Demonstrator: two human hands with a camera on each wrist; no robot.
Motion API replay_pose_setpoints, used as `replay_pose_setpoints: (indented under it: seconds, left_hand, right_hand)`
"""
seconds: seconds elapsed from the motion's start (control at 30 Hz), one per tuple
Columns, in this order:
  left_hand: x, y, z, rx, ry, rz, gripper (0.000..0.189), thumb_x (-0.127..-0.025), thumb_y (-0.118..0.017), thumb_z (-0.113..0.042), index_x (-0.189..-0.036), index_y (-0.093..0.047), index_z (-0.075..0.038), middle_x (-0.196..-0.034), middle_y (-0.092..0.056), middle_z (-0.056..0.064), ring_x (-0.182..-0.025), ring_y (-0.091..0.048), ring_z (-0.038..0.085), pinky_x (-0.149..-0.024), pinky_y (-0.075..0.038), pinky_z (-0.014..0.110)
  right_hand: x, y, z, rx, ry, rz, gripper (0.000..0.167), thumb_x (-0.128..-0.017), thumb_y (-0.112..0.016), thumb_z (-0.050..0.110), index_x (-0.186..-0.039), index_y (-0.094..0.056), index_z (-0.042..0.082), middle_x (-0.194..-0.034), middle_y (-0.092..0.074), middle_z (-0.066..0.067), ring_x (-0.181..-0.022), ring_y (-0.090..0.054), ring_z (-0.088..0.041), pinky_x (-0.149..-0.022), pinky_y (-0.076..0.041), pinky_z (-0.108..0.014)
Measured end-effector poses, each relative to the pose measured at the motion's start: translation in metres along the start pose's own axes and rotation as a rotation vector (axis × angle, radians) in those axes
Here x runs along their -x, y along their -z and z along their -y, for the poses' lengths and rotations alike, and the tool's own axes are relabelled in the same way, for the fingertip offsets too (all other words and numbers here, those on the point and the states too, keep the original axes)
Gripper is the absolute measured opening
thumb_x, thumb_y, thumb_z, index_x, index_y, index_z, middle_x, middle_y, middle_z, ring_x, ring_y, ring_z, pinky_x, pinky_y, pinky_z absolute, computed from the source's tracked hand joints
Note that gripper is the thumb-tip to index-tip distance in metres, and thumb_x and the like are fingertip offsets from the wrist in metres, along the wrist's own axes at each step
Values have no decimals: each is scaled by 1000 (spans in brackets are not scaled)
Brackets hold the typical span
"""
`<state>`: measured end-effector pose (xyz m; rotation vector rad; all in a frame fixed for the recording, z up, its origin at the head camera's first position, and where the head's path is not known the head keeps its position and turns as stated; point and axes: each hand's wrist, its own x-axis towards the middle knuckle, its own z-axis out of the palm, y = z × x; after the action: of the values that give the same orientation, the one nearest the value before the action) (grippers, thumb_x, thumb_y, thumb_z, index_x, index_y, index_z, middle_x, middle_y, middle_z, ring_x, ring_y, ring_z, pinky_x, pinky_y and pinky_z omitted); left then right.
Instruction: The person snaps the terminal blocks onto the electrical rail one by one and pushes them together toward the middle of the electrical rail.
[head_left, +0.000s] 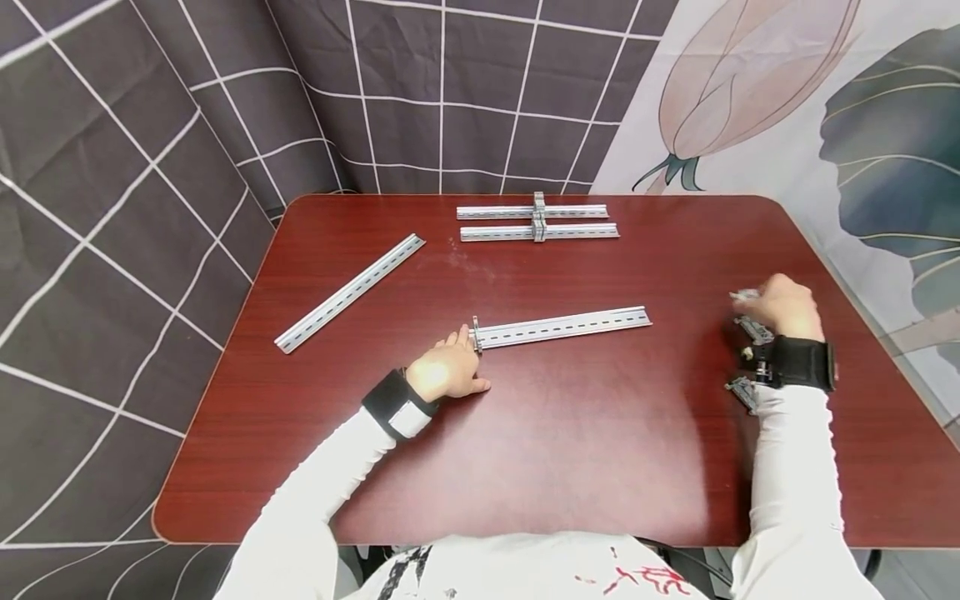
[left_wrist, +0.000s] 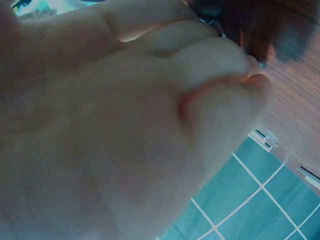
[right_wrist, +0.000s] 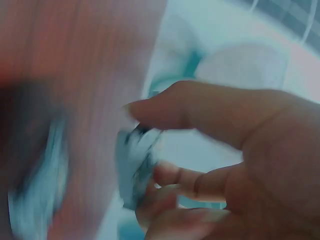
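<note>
Pinched in right hand (head_left: 791, 310): grey clip (right_wrist: 134, 165) | At left hand (head_left: 444, 368), grip unclear: slotted DIN rail (head_left: 558, 327), left end | Step: apparently clip pickup | Next: probably carrying left, to rail

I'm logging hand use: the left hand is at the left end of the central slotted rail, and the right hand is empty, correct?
No, the right hand isn't empty: the right wrist view shows it pinching a small grey piece. The rest stands.
</note>
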<state>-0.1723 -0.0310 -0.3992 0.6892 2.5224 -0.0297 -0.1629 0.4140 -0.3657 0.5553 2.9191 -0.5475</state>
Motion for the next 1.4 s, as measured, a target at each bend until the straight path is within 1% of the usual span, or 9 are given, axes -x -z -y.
replay_pose_setpoints:
  seconds: [0.1, 0.2, 0.33, 0.47, 0.63, 0.83, 1.07, 1.17, 1.4]
  left_hand:
    - [-1, -1, -1, -12, 14, 0, 77, -96, -54, -45, -147, -30, 8, -159, -15, 27, -147, -23, 37, -118, -26, 43]
    - [-2, -2, -3, -18, 14, -7, 75, -96, -54, -45, -146, -33, 7, -159, -15, 26, -147, -21, 37, -119, -25, 43]
    - [-3, -5, -5, -24, 7, -24, 70, -96, -55, -44, -144, -40, 5, -158, -18, 26, -147, -23, 37, -118, -25, 44]
    - [-4, -7, -4, -26, 14, -26, 72, -95, -55, -44, -145, -38, 5, -158, -18, 26, -147, -23, 37, -118, -26, 43]
    - [-3, -5, -4, -16, 9, -31, 71, -96, -55, -43, -145, -37, 5, -158, -18, 25, -147, -22, 37, -119, -25, 44]
    - [-2, -4, -5, -5, 7, -30, 69, -96, -55, -42, -144, -39, 6, -158, -19, 25, -147, -22, 37, -119, -24, 44]
    - [-1, -7, -4, -23, 18, -39, 71, -95, -56, -42, -143, -39, 7, -158, -21, 25, -146, -25, 37, -118, -26, 43]
    - [-1, -6, -4, -20, 24, -43, 71, -95, -56, -42, -144, -38, 7, -157, -21, 25, -146, -25, 36, -118, -26, 43]
    - [0, -4, -5, -14, 29, -39, 72, -95, -56, -42, -144, -38, 8, -157, -21, 26, -146, -25, 37, -118, -25, 43]
  right_hand:
    - [-5, -8, 28, -28, 175, 73, 41, -90, -60, 30, -87, -58, -10, -68, -53, -10, -64, -46, -24, -53, -36, -33]
    - [-3, -15, 59, -52, 287, 151, 42, -93, -59, 35, -92, -56, -7, -72, -52, -4, -67, -44, -18, -58, -35, -31]
    - [8, -32, 100, -106, 357, 197, 42, -91, -64, 36, -99, -51, -3, -81, -55, -7, -73, -48, -18, -64, -37, -29]
    - [20, -55, 139, -153, 437, 233, 41, -85, -73, 32, -99, -50, 2, -84, -59, -8, -76, -53, -20, -66, -40, -30]
    - [26, -79, 176, -148, 563, 237, 23, -86, -72, 20, -92, -56, 5, -81, -67, -7, -63, -56, -13, -63, -43, -27]
    - [32, -97, 202, -111, 588, 252, 13, -92, -62, 17, -90, -56, 6, -72, -66, -5, -48, -57, -12, -61, -44, -26]
    - [40, -116, 224, 31, 621, 207, 16, -88, -57, 18, -75, -53, 10, -66, -51, 0, -63, -53, -18, -58, -39, -29]
    - [43, -123, 231, 73, 621, 201, 20, -86, -56, 19, -69, -49, 12, -64, -47, 0, -63, -52, -20, -56, -38, -30]
    - [47, -132, 244, 151, 600, 172, 20, -85, -55, 21, -68, -51, 12, -63, -51, -3, -63, -56, -22, -56, -44, -37]
